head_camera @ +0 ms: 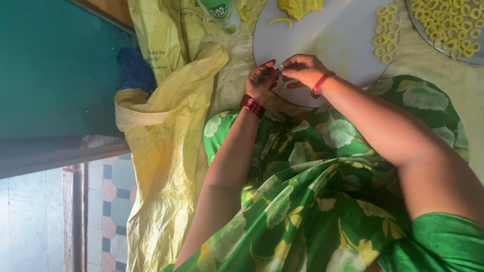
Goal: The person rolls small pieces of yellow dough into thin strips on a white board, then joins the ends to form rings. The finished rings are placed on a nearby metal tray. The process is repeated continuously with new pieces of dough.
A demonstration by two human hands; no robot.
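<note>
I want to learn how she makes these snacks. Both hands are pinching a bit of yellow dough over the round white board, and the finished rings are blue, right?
Not quite. The head view shows the left hand and right hand pinching yellow dough over the round white board, but the finished rings are yellow, not blue.

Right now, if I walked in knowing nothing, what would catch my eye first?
Probably the two hands meeting mid-frame: the left hand and right hand pinch a thin yellow dough strip over a round white board. Next, the yellow dough rings lined up at the board's right edge, and the green floral cloth filling the lower frame.
</note>
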